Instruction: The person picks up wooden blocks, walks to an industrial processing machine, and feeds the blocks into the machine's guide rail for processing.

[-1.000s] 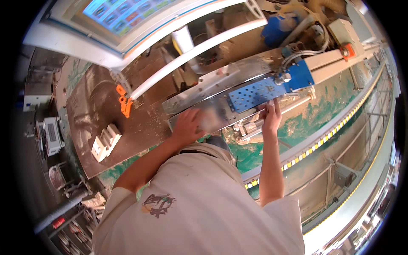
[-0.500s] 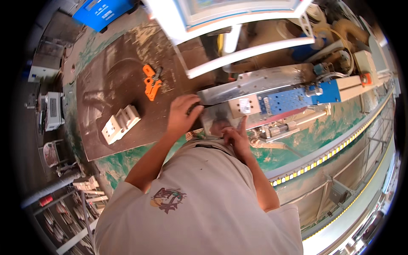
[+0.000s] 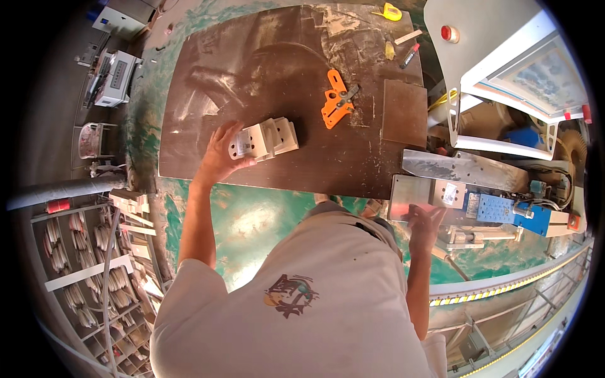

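My left hand (image 3: pixel 222 154) is round the left end of a group of pale wooden blocks (image 3: pixel 277 136) on the brown table. Its thumb lies along the near edge and its fingers along the far edge of the end block (image 3: pixel 249 142), which has drilled holes and a white label. To the right, my right hand (image 3: pixel 425 228) hovers at the near edge of a machine's metal plate (image 3: pixel 409 192), fingers apart and slightly blurred. A similar drilled wooden block (image 3: pixel 449 193) with a label lies on that plate, against a blue machine part (image 3: pixel 491 208).
An orange tool (image 3: pixel 336 104) lies on the brown table (image 3: pixel 252 82). A yellow tape measure (image 3: pixel 391 11) and a marker (image 3: pixel 409 56) are at its far right. A white machine panel with a screen (image 3: pixel 535 75) stands beyond. Racks of wood pieces (image 3: pixel 82 271) stand at left.
The view has swung left. My left hand has moved from the machine's plate to the wooden blocks on the table. My right hand stays by the machine, its fingers now more spread.
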### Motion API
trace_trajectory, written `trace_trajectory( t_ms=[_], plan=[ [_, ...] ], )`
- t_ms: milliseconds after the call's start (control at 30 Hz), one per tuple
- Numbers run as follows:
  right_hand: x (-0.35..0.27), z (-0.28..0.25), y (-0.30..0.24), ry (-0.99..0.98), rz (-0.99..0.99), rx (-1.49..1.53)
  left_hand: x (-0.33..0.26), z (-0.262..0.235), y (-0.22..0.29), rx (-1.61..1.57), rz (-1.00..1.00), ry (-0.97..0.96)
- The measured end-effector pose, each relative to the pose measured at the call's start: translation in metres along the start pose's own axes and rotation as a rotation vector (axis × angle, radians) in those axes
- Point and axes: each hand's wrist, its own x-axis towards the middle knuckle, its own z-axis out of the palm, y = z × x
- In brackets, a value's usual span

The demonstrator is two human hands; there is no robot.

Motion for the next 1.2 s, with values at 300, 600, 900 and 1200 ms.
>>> trace_trajectory(
  t_ms=[300, 600, 900, 1200],
  plan=[
    [0.002, 0.002, 0.012, 0.020, 0.016, 0.039, -0.006, 0.013, 0.064, 0.063, 0.098, -0.018],
    [-0.009, 0.020, -0.005, 0.079, -0.027, 0.136, 0.006, 0.164, 0.172, -0.254, 0.207, -0.260],
    [-0.007, -0.007, -0.003, -0.081, 0.023, 0.170, 0.020, 0.195, 0.190, 0.075, 0.184, -0.113],
    [0.032, -0.084, -0.063, -0.034, -0.079, 0.230, 0.022, 0.193, 0.194, 0.096, 0.139, -0.209]
  ],
)
